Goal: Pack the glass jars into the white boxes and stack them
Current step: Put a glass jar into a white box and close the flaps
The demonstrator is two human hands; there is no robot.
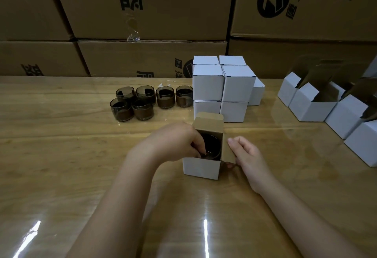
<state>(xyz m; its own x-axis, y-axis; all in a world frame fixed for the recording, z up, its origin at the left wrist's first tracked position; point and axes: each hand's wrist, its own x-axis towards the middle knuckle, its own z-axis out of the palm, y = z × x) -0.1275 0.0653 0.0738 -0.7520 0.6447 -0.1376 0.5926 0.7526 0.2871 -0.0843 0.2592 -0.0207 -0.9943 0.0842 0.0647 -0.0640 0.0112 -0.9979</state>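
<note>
Glossy wooden table (pixel 61 155) before stacked brown cartons. In the open white box (pixel 201 169), the left hand (pixel 175 141) grips a dark glass jar (pixel 212 145) with curled fingers. The right hand (pixel 246 155) pinches the box's right flap. The jar should be seated flat before the fingers are slid out.

Left hand (pixel 173 141) holds jar (pixel 212 145) in the open box (pixel 201 169) (right hand (pixel 246 155) grips flap (pixel 229 151)).

Wooden table (pixel 61 155) with jars (pixel 165 98), white boxes (pixel 208 82).
</note>
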